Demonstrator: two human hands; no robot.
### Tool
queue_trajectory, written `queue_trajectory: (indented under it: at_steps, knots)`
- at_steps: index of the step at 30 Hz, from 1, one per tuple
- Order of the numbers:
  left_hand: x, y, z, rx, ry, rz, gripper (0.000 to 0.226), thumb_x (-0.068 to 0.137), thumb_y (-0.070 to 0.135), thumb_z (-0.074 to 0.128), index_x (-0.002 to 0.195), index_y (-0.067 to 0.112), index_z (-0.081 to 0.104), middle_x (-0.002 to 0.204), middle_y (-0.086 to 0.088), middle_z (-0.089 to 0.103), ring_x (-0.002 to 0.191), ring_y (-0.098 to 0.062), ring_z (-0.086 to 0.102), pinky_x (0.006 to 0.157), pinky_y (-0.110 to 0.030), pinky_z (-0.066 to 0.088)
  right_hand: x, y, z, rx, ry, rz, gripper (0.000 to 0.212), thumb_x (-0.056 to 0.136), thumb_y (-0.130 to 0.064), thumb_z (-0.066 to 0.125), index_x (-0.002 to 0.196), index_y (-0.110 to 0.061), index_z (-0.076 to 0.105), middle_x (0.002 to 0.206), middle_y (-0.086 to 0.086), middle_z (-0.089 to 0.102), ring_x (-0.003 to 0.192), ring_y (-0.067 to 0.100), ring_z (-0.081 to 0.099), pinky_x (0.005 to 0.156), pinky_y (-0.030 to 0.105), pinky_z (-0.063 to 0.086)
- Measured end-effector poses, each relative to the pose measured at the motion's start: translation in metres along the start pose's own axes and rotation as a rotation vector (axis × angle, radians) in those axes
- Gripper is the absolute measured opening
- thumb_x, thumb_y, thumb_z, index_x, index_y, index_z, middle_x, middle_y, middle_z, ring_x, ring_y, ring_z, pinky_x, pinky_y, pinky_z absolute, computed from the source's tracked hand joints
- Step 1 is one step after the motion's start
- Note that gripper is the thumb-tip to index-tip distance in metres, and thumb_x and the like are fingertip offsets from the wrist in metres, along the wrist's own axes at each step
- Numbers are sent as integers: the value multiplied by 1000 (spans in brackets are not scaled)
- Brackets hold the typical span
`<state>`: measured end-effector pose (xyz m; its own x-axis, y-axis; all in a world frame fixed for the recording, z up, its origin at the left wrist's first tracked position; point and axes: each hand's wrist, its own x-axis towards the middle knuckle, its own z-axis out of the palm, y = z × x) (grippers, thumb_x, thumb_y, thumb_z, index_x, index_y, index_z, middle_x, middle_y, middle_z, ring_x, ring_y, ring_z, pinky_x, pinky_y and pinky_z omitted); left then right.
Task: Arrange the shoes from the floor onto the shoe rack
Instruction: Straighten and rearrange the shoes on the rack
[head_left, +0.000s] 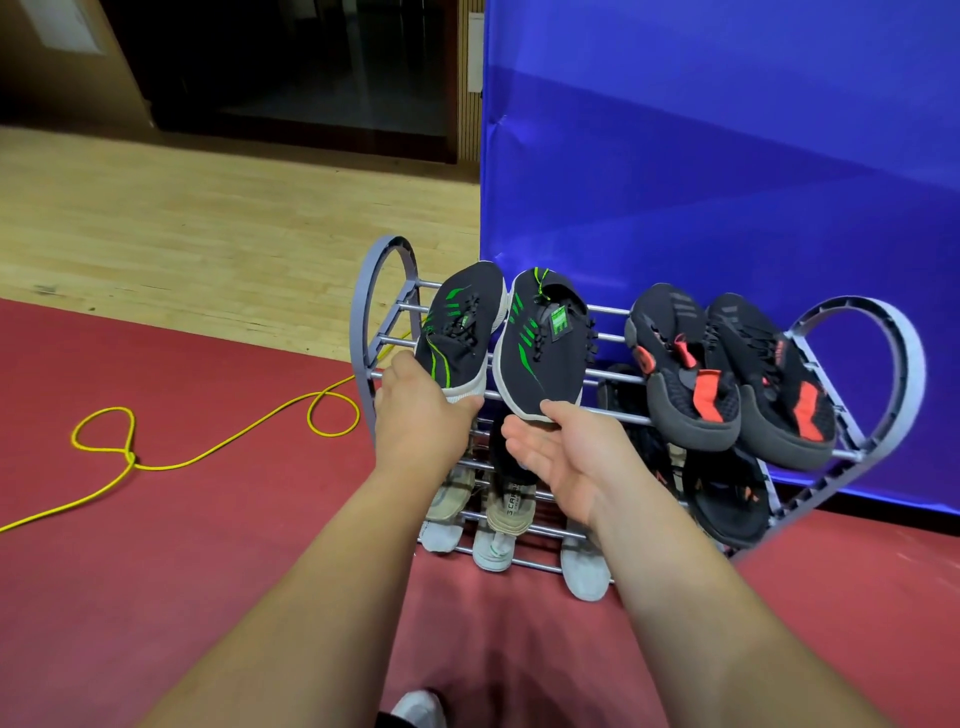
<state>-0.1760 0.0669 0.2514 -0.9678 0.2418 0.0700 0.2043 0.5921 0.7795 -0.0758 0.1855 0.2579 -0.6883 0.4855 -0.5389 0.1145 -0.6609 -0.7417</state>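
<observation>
A grey metal shoe rack (383, 291) with heart-shaped ends stands against a blue screen. On its top tier lie two black shoes with green stripes, toes toward me. My left hand (421, 415) grips the toe of the left green-striped shoe (457, 327). My right hand (556, 452) is palm up under the toe of the right green-striped shoe (540, 348), fingers spread, touching its white sole. A pair of black shoes with red accents (727, 374) rests on the top tier to the right.
Lower tiers hold beige shoes (506, 506), white shoes (491, 551) and black sandals (727, 499). A yellow cable (208, 452) loops over the red carpet to the left. The blue screen (727, 156) backs the rack. Wooden floor lies beyond.
</observation>
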Motion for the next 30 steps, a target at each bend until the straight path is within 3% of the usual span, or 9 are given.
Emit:
queue_trajectory:
  at_steps: [8,14,19,21,23,26,28,30]
  knots:
    - [1,0,6,40,45,3,78,76,39,85,133,6,43,136,-14,51,127,-37,47,105,-50,42,1,-1,-1,-4,-8,8,25,105,-12,51,121,5,60,97,26,76,81,29,78,66,35,65]
    - [4,1,9,57,40,-21,81,75,40,84,135,5,42,137,-14,49,129,-38,45,106,-53,41,3,0,-2,-62,-12,-7,28,104,-17,52,122,4,61,93,21,78,78,27,78,62,32,63]
    - [2,14,-5,91,24,-23,95,79,47,75,154,10,28,154,-13,39,141,-36,33,115,-50,32,-9,-23,-2,-237,70,-237,26,99,-17,47,112,1,61,73,14,73,50,19,64,47,26,50]
    - [-1,25,-14,20,64,55,79,84,42,67,150,12,36,151,-11,41,141,-32,33,115,-46,30,-20,-41,-9,-227,88,-322,20,98,-17,47,101,-3,60,62,12,66,43,18,53,42,25,42]
    - [-7,35,-22,-101,89,124,56,90,38,63,140,17,49,141,-5,49,133,-24,42,111,-43,36,-32,-56,-22,-192,112,-371,15,95,-20,50,93,-7,57,55,11,61,39,19,45,39,24,34]
    - [-17,46,-29,-379,58,62,24,93,33,61,115,24,64,106,10,66,98,-9,63,89,-35,51,-49,-73,-45,-79,186,-410,15,92,-23,55,82,-12,55,50,6,54,39,17,38,38,22,25]
    - [-22,48,-31,-487,29,14,13,91,33,59,101,27,67,91,10,70,90,-12,68,83,-38,55,-58,-82,-61,1,187,-425,14,90,-23,55,78,-15,55,53,1,52,39,14,37,35,19,21]
    - [-25,50,-30,-527,-11,-18,13,92,34,58,98,27,66,88,7,72,88,-17,71,83,-45,57,-65,-87,-77,34,138,-429,14,88,-25,53,77,-17,55,50,-1,47,35,11,33,34,17,17]
